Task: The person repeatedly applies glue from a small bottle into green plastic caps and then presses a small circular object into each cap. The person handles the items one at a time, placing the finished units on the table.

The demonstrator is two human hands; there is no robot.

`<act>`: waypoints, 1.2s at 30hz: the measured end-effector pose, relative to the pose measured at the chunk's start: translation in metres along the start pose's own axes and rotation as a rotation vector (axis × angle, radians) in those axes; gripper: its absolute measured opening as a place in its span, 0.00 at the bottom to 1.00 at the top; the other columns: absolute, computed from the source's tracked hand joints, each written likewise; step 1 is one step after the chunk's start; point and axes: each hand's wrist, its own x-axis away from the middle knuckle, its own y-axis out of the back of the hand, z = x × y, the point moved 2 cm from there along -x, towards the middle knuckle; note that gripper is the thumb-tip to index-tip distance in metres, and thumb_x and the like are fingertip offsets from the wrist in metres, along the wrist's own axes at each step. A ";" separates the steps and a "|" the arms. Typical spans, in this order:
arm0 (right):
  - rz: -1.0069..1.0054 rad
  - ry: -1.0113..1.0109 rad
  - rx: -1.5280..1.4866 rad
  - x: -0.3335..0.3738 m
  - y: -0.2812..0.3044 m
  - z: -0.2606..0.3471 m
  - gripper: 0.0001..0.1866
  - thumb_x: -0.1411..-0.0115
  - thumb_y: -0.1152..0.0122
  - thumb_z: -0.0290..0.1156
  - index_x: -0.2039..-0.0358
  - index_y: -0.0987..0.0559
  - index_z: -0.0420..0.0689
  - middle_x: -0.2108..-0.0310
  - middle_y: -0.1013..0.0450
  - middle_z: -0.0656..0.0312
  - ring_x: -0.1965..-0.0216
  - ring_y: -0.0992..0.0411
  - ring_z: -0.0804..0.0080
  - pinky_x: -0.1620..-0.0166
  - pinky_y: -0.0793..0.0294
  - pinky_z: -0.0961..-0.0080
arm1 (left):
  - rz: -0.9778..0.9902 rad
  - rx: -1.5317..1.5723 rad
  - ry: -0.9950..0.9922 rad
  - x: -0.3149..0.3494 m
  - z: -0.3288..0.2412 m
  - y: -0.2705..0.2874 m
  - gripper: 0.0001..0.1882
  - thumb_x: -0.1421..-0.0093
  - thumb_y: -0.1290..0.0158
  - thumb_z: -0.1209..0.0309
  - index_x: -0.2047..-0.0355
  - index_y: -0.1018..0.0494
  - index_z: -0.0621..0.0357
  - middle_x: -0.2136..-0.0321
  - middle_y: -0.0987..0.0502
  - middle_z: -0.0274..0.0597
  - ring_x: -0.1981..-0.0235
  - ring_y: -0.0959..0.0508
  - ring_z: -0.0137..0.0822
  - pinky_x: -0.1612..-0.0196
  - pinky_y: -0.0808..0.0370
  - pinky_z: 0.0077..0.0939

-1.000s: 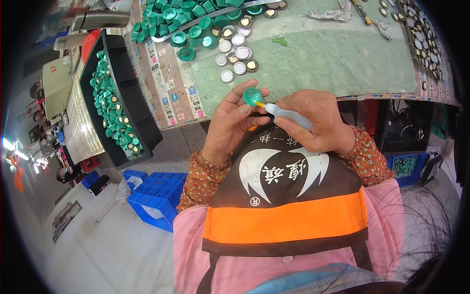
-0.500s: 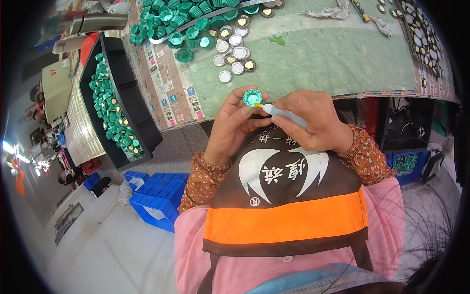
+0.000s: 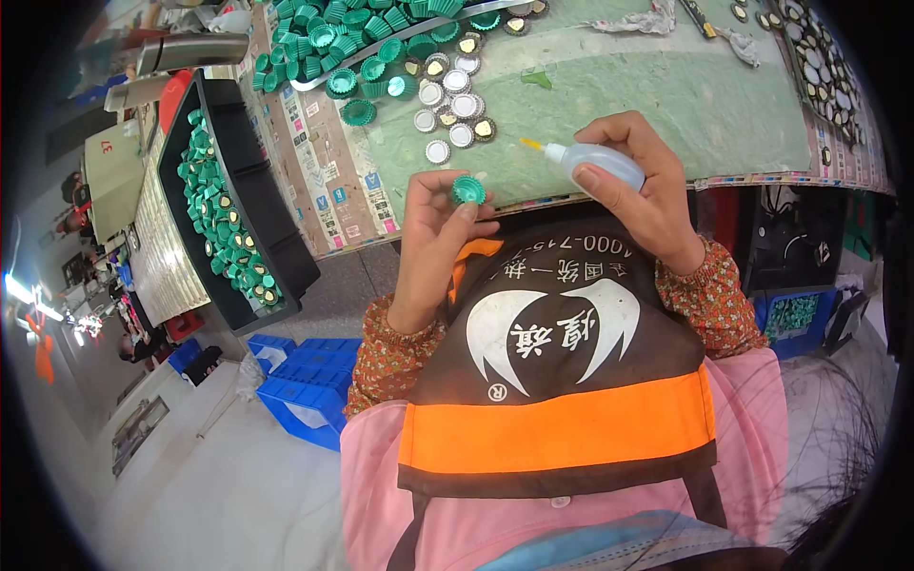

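Observation:
Pinched between the fingers and thumb of my left hand (image 3: 428, 238) is a small green fluted cup (image 3: 468, 189), its open side facing up, at the near edge of the table. My right hand (image 3: 657, 195) is wrapped round a translucent squeeze bottle (image 3: 606, 164) with a thin yellow tip. The bottle lies nearly level, its tip pointing left over the green table covering (image 3: 571, 119), apart from the cup. Beyond my left hand lie several round fluted pieces (image 3: 462, 135) with white or gold-coloured middles.
A heap of green fluted cups (image 3: 386, 27) fills a tray at the back left. The black bin (image 3: 257, 167) on the left holds more green pieces. Dark round pieces (image 3: 819, 71) cover a board at far right. Blue crates (image 3: 309, 381) stand on the floor.
The squeeze bottle's tip has left the green cup, and my right hand has moved away up and right with it. My left hand has drawn left with the cup.

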 end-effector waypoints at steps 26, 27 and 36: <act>0.233 0.286 0.341 0.006 -0.025 0.004 0.16 0.42 0.30 0.32 0.57 0.22 0.40 0.67 0.23 0.53 0.68 0.22 0.55 0.65 0.24 0.67 | -0.106 -0.395 -0.297 0.001 0.000 -0.004 0.22 0.39 0.44 0.86 0.49 0.38 0.57 0.49 0.28 0.42 0.50 0.26 0.26 0.51 0.22 0.20; 0.212 0.290 0.313 0.005 -0.025 0.001 0.16 0.42 0.30 0.34 0.57 0.23 0.42 0.68 0.23 0.54 0.69 0.22 0.55 0.66 0.24 0.67 | -0.107 -0.393 -0.304 0.000 0.000 -0.004 0.22 0.39 0.44 0.86 0.49 0.38 0.56 0.48 0.28 0.42 0.50 0.26 0.26 0.52 0.23 0.20; -0.280 0.117 0.225 -0.017 0.037 -0.005 0.13 0.35 0.35 0.34 0.55 0.22 0.40 0.63 0.23 0.57 0.63 0.25 0.73 0.58 0.27 0.77 | -0.020 0.088 -0.208 -0.005 -0.008 -0.004 0.21 0.36 0.48 0.81 0.45 0.39 0.56 0.46 0.28 0.48 0.49 0.25 0.35 0.48 0.19 0.36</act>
